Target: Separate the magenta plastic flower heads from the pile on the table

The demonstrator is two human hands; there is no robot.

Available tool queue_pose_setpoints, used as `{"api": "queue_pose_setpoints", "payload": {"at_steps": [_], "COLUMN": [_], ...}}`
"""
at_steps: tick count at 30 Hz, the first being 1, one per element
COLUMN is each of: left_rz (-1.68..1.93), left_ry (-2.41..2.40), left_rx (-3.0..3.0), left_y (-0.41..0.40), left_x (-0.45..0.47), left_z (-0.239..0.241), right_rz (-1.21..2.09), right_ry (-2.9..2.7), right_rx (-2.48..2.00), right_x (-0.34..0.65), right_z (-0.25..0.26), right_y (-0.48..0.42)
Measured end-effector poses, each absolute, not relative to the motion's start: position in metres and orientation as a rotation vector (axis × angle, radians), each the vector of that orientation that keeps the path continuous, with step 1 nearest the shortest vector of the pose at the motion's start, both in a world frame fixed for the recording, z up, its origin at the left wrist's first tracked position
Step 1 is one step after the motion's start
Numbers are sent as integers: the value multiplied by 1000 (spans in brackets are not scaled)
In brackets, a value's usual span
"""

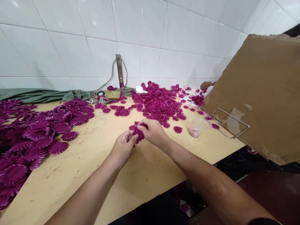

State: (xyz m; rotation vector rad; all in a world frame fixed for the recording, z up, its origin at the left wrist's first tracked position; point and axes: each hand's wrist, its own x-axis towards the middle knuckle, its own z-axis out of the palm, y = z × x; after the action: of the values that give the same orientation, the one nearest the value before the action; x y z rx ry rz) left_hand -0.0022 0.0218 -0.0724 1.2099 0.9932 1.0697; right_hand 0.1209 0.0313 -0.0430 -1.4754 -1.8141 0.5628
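My left hand (124,144) and my right hand (152,132) meet over the middle of the table. Between them they pinch a magenta artificial flower piece (138,135) with a fringed edge. The left thumb presses on its lower left side, while the right fingers grip it at the upper right. Part of the piece is covered by my fingers, so I cannot tell if it is one layer or more. Just beyond my hands lies a heap of smaller magenta flower pieces (159,101). To the left spreads a pile of larger magenta flower pieces (38,132).
A clear plastic cup (195,131) lies to the right, with something pale pink inside. A large cardboard sheet (260,93) with a wire stand (231,123) leans at the right. Green cloth (47,95) and a yellow phone (110,94) lie by the tiled wall (98,56).
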Motion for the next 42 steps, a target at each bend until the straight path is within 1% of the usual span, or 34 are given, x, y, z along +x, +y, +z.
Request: {"api": "queue_pose_setpoints", "payload": {"at_steps": [2,5,7,9,11,14,16,18,24,28,31,33,36,39,40,42], "left_rz": [1092,1050,1027,1033,1051,1085,1086,1082,1057,1036,1018,1018,1051,1076,1082,1089], "left_ry": [993,977,1003,1050,1081,1087,1083,1066,1052,1048,1097,1112,1116,1114,1102,1065], "left_rx": [1239,1222,1177,1123,1090,1049,1036,1057,1181,1191,1144,1129,1096,1079,1093,1153], "left_y": [21,18,17,18,19,22,23,23,20,17,19,21,25,24,23,20], "left_x": [0,1,1,0,0,-1,-2,-3,-1,-2,-2,-1,1,0,-1,-1], "left_z": [-75,-79,-81,-81,-81,-82,-82,-82,-83,-84,-83,-83,-83,-83,-83,-81], "right_rz": [536,402,305,273,418,875,1041,973,494,373,293,358,715,1041,1070,999], "right_ry": [-1687,-1511,-1548,-1674,-1806,-1931,-1899,-1828,-1772,-1494,-1561,-1694,-1870,-1823,-1790,-1778], "right_rx": [-1576,-1747,-1804,-1754,-1619,-1385,-1312,-1349,-1601,-1795,-1783,-1676,-1455,-1313,-1302,-1336], "right_x": [129,147,157,160,155,138,128,121,125,147,158,155,140,126,124,122], "right_z": [-43,-40,-35,-30,-27,-30,-36,-42,-50,-45,-36,-32,-33,-39,-41,-44], "right_y": [45,65,68,60,45,23,16,15,36,59,60,50,29,18,17,18]}}
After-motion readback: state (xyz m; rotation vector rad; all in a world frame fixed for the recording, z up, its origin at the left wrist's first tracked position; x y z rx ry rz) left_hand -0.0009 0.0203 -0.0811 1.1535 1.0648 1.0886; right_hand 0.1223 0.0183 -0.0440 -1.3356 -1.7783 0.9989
